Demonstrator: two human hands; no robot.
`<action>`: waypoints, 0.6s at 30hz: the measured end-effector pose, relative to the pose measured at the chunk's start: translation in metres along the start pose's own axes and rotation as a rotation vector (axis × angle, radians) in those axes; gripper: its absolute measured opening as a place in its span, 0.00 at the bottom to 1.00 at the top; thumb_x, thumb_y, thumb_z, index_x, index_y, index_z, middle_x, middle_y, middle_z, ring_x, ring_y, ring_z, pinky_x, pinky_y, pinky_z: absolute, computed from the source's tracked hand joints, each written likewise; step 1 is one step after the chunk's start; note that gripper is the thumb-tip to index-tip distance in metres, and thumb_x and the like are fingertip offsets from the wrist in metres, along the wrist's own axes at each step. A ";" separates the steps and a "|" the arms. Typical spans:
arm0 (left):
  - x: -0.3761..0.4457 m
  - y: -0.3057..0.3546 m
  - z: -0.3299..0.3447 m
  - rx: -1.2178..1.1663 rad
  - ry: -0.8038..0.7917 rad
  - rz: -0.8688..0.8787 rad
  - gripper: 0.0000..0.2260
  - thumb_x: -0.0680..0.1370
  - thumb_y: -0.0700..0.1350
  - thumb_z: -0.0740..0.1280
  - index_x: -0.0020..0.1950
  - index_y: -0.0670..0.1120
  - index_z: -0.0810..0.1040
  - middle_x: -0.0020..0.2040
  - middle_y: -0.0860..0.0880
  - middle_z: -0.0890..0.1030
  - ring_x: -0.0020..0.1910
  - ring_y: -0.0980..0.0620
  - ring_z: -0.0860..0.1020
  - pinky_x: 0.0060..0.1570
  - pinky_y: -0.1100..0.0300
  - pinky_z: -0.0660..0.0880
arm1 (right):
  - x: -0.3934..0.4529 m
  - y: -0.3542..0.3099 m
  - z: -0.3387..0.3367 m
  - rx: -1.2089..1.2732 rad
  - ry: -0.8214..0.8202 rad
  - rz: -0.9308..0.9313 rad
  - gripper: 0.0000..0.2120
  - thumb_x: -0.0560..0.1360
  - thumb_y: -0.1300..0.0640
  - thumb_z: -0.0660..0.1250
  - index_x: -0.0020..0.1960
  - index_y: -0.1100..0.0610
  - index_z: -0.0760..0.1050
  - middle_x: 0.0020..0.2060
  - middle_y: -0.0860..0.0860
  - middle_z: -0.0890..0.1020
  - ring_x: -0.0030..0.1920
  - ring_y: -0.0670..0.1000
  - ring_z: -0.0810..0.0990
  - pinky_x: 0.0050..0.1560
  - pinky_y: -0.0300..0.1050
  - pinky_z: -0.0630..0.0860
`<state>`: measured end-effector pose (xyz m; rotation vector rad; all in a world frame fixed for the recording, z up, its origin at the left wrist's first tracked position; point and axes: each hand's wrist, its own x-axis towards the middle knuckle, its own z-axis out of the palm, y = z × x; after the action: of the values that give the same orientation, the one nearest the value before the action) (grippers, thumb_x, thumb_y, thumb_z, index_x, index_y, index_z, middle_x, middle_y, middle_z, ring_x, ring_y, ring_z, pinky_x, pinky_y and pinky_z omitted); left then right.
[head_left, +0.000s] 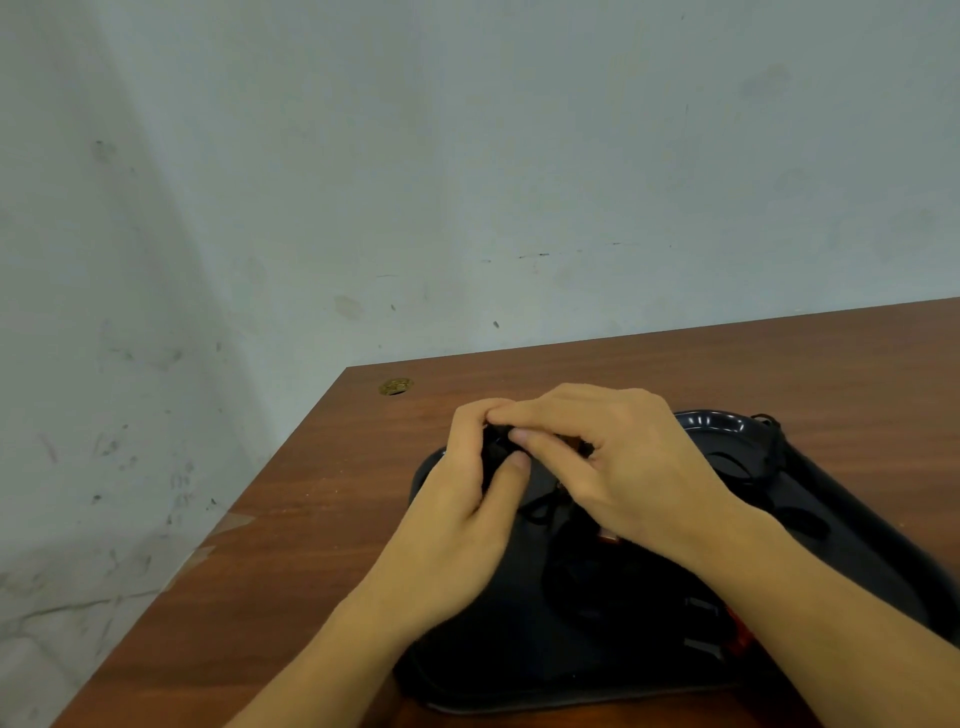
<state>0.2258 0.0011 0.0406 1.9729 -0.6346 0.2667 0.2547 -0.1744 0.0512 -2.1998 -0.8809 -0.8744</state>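
Note:
A black tray (717, 423) lies on the brown wooden table (322, 499) and holds several dark items, among them black cords and something with red parts (737, 636). Both hands meet over the tray's far left corner. My left hand (467, 499) curls its fingers round a small black object (498, 436), thumb pressed to its near side. My right hand (608, 462) pinches the same object from the right with fingertips and thumb. The hands hide most of the object, so its shape is unclear.
A round brass-coloured grommet (396, 386) sits near the table's far left corner. The table's left edge (208, 540) runs diagonally, with tape patches on it. A scuffed pale wall (467, 182) stands behind. Bare tabletop extends to the right of the tray.

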 end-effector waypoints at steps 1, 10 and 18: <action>0.000 0.001 0.000 -0.037 0.015 -0.016 0.10 0.85 0.43 0.57 0.63 0.56 0.68 0.32 0.54 0.75 0.30 0.55 0.73 0.32 0.57 0.70 | 0.000 0.000 0.001 0.001 0.019 -0.006 0.13 0.80 0.51 0.64 0.63 0.44 0.81 0.48 0.40 0.84 0.48 0.42 0.82 0.45 0.46 0.80; 0.006 0.006 0.003 -0.767 0.103 -0.279 0.11 0.84 0.43 0.56 0.60 0.39 0.74 0.37 0.43 0.71 0.28 0.47 0.68 0.28 0.54 0.68 | -0.004 -0.005 0.017 -0.094 0.046 -0.069 0.18 0.83 0.53 0.58 0.70 0.46 0.75 0.51 0.45 0.79 0.48 0.46 0.77 0.44 0.47 0.77; 0.010 0.009 0.005 -0.933 0.123 -0.381 0.17 0.79 0.56 0.61 0.49 0.42 0.72 0.34 0.45 0.62 0.28 0.51 0.62 0.26 0.59 0.61 | -0.005 -0.007 0.023 0.017 0.184 -0.044 0.12 0.80 0.55 0.67 0.61 0.48 0.82 0.48 0.42 0.83 0.47 0.42 0.79 0.46 0.36 0.76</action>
<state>0.2286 -0.0097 0.0495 1.1221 -0.2120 -0.1367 0.2544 -0.1551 0.0360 -2.0538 -0.8473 -1.0673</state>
